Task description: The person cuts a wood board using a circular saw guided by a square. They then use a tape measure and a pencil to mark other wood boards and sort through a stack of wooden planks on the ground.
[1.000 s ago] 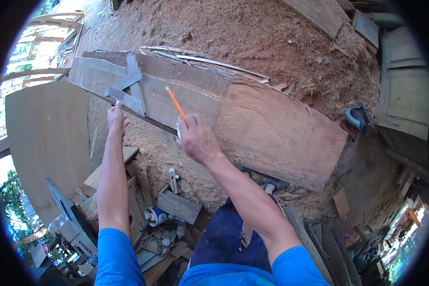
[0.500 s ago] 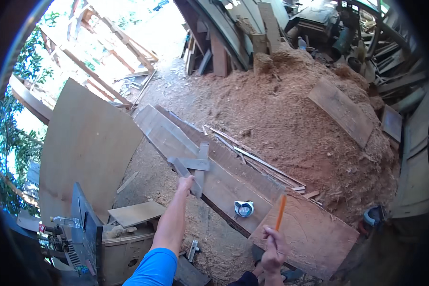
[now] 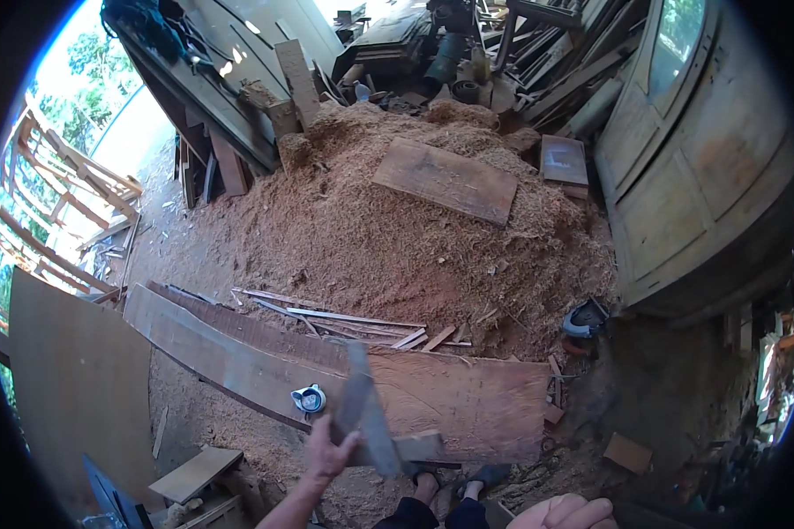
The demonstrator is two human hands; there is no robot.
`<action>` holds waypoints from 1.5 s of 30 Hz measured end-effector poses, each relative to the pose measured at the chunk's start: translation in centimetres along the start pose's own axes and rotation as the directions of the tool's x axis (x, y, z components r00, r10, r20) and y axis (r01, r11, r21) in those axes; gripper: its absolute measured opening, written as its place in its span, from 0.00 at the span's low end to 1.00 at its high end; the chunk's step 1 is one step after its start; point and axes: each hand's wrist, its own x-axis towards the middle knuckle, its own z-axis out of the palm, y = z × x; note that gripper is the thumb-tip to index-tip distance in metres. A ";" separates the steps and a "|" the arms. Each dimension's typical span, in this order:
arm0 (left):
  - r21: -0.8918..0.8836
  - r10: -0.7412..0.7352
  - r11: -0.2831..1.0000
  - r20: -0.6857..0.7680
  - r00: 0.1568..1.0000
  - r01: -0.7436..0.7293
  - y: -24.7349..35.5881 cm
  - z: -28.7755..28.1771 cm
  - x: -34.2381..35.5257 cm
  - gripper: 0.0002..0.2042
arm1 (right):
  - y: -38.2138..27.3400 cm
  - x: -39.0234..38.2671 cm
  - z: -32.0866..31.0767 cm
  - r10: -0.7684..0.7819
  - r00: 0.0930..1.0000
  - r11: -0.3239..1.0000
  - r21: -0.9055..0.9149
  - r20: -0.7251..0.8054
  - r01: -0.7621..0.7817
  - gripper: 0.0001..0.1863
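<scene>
Left hand (image 3: 328, 454), thumb and fingers closed around greyish crossed wooden slats (image 3: 372, 428), slightly blurred. Beneath the slats, contact unclear, a wide reddish-brown wooden sheet (image 3: 481, 401). Just beyond the fingertips, a rounded silvery-white tape measure (image 3: 309, 399) near a long brown plank's (image 3: 229, 357) edge: possibly knocked off by a leftward swing. Rightward, right hand (image 3: 566, 513), fingers curled, contents impossible to tell.

Woodworking shop, one side open to daylight and greenery (image 3: 97, 53); big heap of sawdust and shavings (image 3: 362, 256) across the floor, loose timber (image 3: 573, 79) piled at back right, panelled wooden door or cabinet (image 3: 679, 220) at right, plywood sheet (image 3: 79, 388) at left, offcut strips (image 3: 344, 316), long boards (image 3: 220, 353) with tape measure (image 3: 309, 399) on top
</scene>
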 end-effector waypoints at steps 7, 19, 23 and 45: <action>0.008 0.143 0.987 0.380 0.914 -0.158 8.1 9.3 -5.3 0.38 | 0.4 3.1 -3.7 -0.034 0.996 0.996 0.085 -0.088 0.042 0.30; 0.147 0.278 0.934 0.272 0.921 -0.325 9.1 13.2 -6.8 0.34 | 1.7 3.5 -9.4 -0.085 0.978 0.996 -0.014 -0.190 0.084 0.28; 0.184 0.340 0.903 0.248 0.907 -0.389 8.9 13.6 -7.1 0.33 | 2.4 3.9 -10.3 -0.106 0.961 0.994 -0.037 -0.256 0.100 0.28; 0.325 0.324 0.821 0.411 0.852 -0.469 12.1 16.5 -6.6 0.38 | 10.3 -32.1 -15.5 0.888 -0.362 -0.155 0.557 -0.283 -0.816 0.16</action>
